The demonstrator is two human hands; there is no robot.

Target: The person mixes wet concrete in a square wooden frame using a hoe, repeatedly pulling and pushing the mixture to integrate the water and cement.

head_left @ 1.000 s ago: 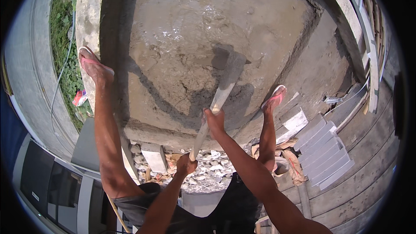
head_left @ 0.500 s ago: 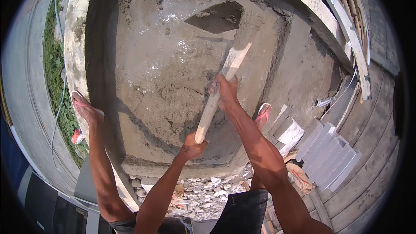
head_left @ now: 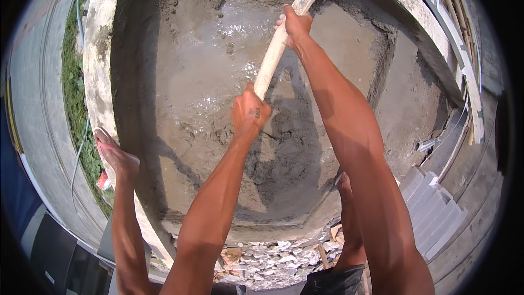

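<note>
Grip: both hands are closed on 1 wooden handle (head_left: 275, 54). The left hand (head_left: 250, 113) is wrapped around the near end of the handle, knuckles up. The right hand (head_left: 295, 24) clasps the same handle further along, toward the top of the view, fingers curled over it.

Handle: pale wood, caked with grey mud on its far part. It slants from the left hand up and to the right and runs out at the top edge of the view. The tool's head cannot be seen, so the kind of tool cannot be told.

Work surface: the handle lies over a bed of wet cement (head_left: 218, 71). The surface is grey-brown, glossy with water near the middle and rougher and clumped below the left hand. The shadows of both arms fall on it.

Surround: a pale concrete rim (head_left: 101, 43) curves around the left side of the bed and passes along its lower edge. The left foot (head_left: 114, 155) stands on that rim. The right foot (head_left: 344, 183) stands at the lower right edge of the wet bed.

Beyond the rim: a strip of grass (head_left: 73, 76) and a paved surface lie to the left. Broken rubble (head_left: 273, 262) lies below the rim between the legs. Grey stepped blocks (head_left: 436, 213) sit at the lower right, and boards (head_left: 464, 65) run along the right side.
</note>
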